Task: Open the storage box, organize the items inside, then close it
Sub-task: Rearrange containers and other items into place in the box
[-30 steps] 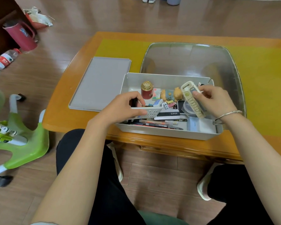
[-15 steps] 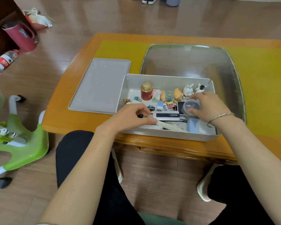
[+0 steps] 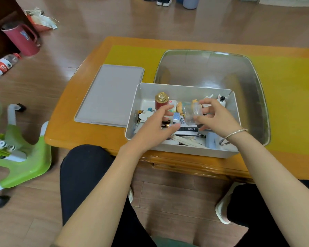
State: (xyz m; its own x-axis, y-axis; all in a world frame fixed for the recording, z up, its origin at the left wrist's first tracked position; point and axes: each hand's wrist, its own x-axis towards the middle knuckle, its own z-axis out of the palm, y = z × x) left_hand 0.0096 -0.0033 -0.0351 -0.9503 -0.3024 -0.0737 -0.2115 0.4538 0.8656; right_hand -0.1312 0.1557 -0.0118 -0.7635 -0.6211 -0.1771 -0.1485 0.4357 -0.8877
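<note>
A grey lid (image 3: 111, 94) lies left of the open storage box (image 3: 183, 90). Over the box, the left hand (image 3: 154, 129) hovers with loose fingers; the right hand (image 3: 217, 116) has lifted a clear container (image 3: 192, 111), pinching it.

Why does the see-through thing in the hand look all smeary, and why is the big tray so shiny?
Head view: the clear container held by the right hand is blurred, likely from motion; the left hand looks soft too. Head view: the metal tray mirrors room light as pale glare. Head view: the wide lens bends the table edges.
</note>
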